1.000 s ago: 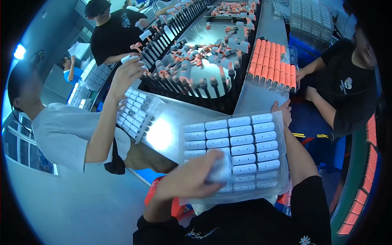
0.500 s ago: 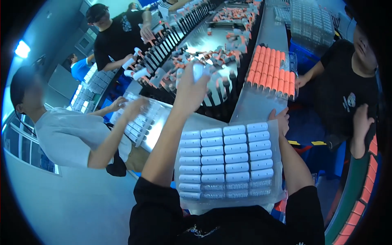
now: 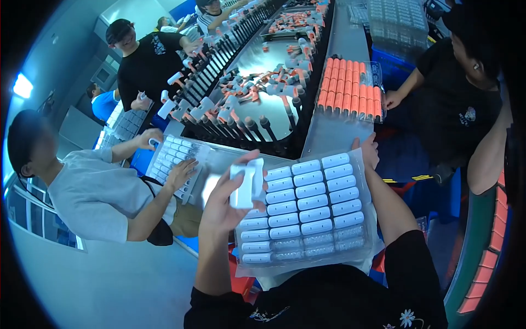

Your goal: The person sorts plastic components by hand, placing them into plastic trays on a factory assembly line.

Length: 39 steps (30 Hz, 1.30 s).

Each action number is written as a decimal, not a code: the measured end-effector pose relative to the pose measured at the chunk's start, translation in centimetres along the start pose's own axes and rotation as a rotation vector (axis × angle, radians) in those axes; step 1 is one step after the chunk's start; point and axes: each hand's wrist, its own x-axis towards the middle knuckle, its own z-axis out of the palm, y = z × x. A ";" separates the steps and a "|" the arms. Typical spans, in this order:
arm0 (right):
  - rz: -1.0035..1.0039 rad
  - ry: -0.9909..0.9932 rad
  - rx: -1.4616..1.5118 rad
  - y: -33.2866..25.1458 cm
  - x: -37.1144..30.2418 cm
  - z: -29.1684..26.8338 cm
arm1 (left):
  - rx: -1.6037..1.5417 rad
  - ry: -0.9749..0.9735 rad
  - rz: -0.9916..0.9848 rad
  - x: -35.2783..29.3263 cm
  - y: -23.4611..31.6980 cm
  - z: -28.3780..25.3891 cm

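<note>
White cases point(image 3: 245, 185), two of them, now sit pinched in my left hand point(image 3: 227, 205), back from the conveyor point(image 3: 263, 104) and just over the tray's point(image 3: 359, 164) left edge. Right hand point(image 3: 368, 152) grips the far rim, fingers curled. Empty slots next, I'd judge.

white piece point(image 3: 244, 185): small, boxy, held upright over the tray's left edge | clear plastic tray point(image 3: 361, 241): flat, tilted slightly, close before the body, its slots hold white capsule-shaped pieces point(image 3: 309, 200) lying crosswise in three columns; nearest rows look clear or empty, hard to tell
</note>
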 end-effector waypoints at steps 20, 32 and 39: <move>-0.031 0.057 -0.026 0.4 -0.5 0.0 | 1.294 0.269 0.582 13.7 2.0 2.7; -0.019 0.042 -0.026 0.3 0.2 0.7 | 1.779 0.443 0.468 19.7 4.9 3.1; -0.003 0.006 -0.001 0.0 -0.5 0.1 | 1.652 0.248 0.442 16.4 5.1 5.5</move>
